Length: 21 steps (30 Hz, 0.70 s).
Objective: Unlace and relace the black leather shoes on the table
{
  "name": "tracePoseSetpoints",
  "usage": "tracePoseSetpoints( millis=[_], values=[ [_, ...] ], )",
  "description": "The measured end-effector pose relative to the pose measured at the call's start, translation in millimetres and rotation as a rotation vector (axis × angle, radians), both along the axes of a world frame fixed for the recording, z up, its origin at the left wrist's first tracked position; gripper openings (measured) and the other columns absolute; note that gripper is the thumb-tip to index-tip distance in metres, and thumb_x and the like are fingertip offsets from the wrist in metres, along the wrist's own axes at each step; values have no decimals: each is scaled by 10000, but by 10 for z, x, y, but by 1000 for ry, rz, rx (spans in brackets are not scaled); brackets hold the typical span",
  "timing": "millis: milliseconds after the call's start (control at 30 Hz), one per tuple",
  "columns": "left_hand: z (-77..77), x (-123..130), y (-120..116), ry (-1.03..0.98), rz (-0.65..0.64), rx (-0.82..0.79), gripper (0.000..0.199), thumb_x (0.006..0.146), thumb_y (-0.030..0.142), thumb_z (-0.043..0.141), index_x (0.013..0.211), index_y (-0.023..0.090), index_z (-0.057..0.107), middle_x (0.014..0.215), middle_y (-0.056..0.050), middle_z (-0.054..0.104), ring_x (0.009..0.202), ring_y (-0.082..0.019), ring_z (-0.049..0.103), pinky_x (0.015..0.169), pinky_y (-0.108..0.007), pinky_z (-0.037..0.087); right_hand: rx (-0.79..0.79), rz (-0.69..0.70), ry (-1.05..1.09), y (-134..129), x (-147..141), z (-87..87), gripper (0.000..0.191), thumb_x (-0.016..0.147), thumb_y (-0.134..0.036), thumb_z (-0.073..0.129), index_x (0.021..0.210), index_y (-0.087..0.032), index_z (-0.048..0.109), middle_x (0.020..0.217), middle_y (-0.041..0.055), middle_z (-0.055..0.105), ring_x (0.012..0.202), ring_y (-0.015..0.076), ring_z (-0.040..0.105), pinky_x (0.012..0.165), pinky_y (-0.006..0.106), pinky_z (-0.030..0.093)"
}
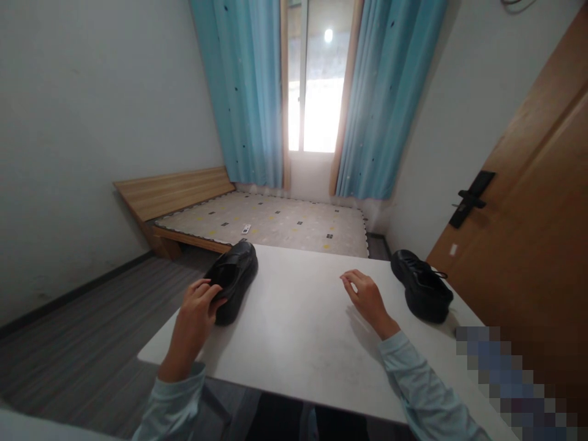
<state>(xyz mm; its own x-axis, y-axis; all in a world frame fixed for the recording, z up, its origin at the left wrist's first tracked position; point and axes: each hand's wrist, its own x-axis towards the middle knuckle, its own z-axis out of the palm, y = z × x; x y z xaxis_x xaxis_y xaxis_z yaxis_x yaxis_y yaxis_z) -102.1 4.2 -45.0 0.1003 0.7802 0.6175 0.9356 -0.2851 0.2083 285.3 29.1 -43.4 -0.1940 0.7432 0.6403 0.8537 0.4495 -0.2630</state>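
My pale blue sleeves (413,373) come in from the near edge of the white rectangular table (298,331), one on each side. My left hand (198,306) reaches to the table's left edge, where its fingers curl around the heel end of a black leather slip-on shoe (236,275); the thumb and fingertips are on the rim of the shoe's opening, gripping it. That shoe lies along the left edge with its toe pointing to the far left corner, its sole flat on the table.

My right hand (366,297) rests out over the middle of the table toward the right side, fingers loosely bent and released, holding nothing. Whether the fingertips press on the surface or hang just above it I cannot tell. Just beside it to the right, but apart from it, a second black leather shoe with a thick sole (422,286) stands near the far right corner, its opening turned up and its toe toward the far edge.

Beyond the far edge are a low wooden bed with a patterned mattress (275,220), a small white remote (246,229) lying on it, turquoise curtains (248,92) around a bright window (316,79), and a wooden door with a black handle (528,202) on the right.
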Motion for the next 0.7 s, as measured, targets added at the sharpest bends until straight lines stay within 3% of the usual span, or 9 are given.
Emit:
tracePoseSetpoints(
  millis=[200,467,600,700],
  values=[
    [-127,-164,8,6,25,-16,129,814,272,467,860,199,563,880,-90,594,1096,-280,474,938,-422,418,-3,-15,-17,3,-1,-13,229,916,-246,413,836,-179,616,868,67,659,804,190,611,746,312,436],
    [-70,-274,114,121,37,-129,156,767,231,473,878,206,580,887,-90,627,1057,-286,508,934,-418,418,15,-20,-39,22,9,-43,216,904,-234,425,826,-185,620,869,65,664,791,188,618,733,314,436],
    [7,-169,48,209,127,-157,246,778,179,450,972,185,602,944,-116,623,1083,-302,491,915,-430,421,10,-21,-43,25,13,-54,199,900,-225,435,834,-187,619,879,64,664,797,189,615,736,313,434],
    [92,31,-66,267,261,-194,332,799,130,423,1083,175,590,1078,-148,600,1149,-351,438,889,-534,400,0,-38,-57,24,17,-38,185,894,-213,445,833,-186,618,878,63,663,801,193,610,740,314,429]
  ],
)
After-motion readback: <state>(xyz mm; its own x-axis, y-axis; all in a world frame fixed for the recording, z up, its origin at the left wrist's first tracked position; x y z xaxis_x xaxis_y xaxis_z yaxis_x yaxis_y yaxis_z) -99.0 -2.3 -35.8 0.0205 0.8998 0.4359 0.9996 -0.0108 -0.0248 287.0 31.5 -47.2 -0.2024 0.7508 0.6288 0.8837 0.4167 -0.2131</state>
